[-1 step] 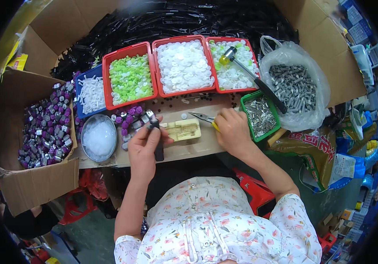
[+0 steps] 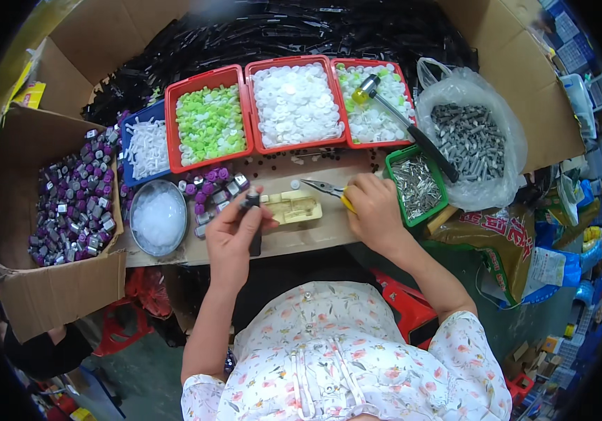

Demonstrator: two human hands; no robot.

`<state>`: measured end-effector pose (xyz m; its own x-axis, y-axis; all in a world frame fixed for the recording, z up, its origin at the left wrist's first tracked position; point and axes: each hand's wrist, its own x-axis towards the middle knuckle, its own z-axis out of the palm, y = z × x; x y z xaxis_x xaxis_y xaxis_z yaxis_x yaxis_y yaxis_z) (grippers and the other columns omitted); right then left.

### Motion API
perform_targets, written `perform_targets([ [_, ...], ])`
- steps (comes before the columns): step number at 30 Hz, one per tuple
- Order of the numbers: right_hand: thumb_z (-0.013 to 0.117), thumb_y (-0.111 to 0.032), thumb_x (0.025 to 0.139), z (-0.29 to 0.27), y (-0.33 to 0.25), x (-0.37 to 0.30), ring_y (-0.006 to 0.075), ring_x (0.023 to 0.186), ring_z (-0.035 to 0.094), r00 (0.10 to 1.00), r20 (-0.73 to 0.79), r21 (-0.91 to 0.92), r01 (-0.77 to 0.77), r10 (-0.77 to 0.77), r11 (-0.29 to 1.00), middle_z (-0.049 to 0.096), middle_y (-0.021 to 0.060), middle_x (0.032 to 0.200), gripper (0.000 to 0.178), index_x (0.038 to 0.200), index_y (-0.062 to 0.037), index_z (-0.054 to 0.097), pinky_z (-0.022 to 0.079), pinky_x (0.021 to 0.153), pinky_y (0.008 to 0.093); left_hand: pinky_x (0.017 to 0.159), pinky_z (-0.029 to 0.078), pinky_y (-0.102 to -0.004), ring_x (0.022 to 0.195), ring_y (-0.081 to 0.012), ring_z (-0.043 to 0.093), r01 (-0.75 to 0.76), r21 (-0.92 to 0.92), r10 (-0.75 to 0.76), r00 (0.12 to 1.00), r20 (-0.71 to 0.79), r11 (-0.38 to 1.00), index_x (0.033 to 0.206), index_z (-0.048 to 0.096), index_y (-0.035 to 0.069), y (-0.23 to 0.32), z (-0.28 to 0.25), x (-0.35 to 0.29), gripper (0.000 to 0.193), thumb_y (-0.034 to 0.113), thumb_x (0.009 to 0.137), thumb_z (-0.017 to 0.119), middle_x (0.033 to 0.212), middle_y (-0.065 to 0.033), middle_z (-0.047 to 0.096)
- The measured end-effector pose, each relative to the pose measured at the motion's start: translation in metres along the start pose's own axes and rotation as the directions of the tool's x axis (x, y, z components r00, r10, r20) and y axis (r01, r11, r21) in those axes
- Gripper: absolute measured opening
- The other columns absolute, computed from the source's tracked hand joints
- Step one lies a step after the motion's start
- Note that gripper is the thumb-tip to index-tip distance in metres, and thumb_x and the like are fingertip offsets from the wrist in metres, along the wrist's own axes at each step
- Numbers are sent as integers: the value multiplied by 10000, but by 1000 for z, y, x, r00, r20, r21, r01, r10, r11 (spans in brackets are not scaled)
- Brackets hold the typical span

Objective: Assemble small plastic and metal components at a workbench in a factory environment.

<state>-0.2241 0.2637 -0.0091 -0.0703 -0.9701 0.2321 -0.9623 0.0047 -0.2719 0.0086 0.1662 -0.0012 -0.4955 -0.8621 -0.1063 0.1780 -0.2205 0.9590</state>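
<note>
My left hand (image 2: 231, 242) is closed around a narrow black plastic part (image 2: 256, 243), which stands upright between thumb and fingers. Just right of it on the cardboard-topped table lies a cream-coloured block (image 2: 295, 212) with a hollow in its top. Wrapped over yellow handles, my right hand (image 2: 373, 210) grips pliers (image 2: 325, 187), their jaws pointing left above the block. A small white disc (image 2: 295, 184) lies near the jaw tips. Close to my right hand stands a green basket (image 2: 443, 202) of metal pins. Purple-and-silver pieces (image 2: 210, 188) sit loose beyond my left hand.
Red trays (image 2: 251, 119) of green and white caps line the back, a hammer (image 2: 413, 130) across the right one. A blue tray (image 2: 127, 158), a bowl (image 2: 158, 217) of white stuff and a cardboard box (image 2: 6, 203) stand left. Right is a plastic bag (image 2: 504, 189) of grey pieces.
</note>
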Motion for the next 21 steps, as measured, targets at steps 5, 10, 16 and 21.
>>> perform_targets([
  [5, 533, 104, 692, -22, -28, -2, 355, 959, 601, 986, -157, 368, 103, -47, 924, 613, 141, 1058, 245, 901, -2, 602, 434, 880, 500, 844, 570, -323, 905, -166, 670, -50, 36, 49, 998, 25, 998, 1273, 594, -53, -3, 6, -11, 331, 18, 951, 624, 1013, -97, 682],
  [10, 546, 96, 712, -25, -46, -3, 377, 1073, 591, 993, -69, 310, 109, -92, 944, 595, 139, 1171, 276, 964, -10, 583, 372, 990, 611, 843, 555, -314, 904, -158, 664, -87, 117, 79, 994, 75, 989, 1248, 597, -67, -11, 0, -17, 319, 0, 939, 637, 1007, -103, 678],
  [16, 585, 75, 707, -19, -47, -5, 344, 983, 599, 976, -96, 237, 215, -197, 948, 590, 160, 1095, 201, 893, 3, 554, 444, 854, 461, 702, 479, -252, 778, -120, 610, -174, 216, 170, 985, 38, 961, 1137, 653, -59, -15, 2, -21, 298, 60, 874, 729, 890, -88, 676],
  [21, 612, -13, 715, -17, -37, -10, 259, 835, 581, 948, -44, 163, 318, -316, 934, 587, 88, 938, 137, 818, -47, 527, 395, 693, 379, 681, 514, -262, 751, -125, 617, 15, 70, -26, 987, 156, 997, 1175, 632, -57, -10, -2, -32, 276, 77, 937, 673, 899, -75, 672],
])
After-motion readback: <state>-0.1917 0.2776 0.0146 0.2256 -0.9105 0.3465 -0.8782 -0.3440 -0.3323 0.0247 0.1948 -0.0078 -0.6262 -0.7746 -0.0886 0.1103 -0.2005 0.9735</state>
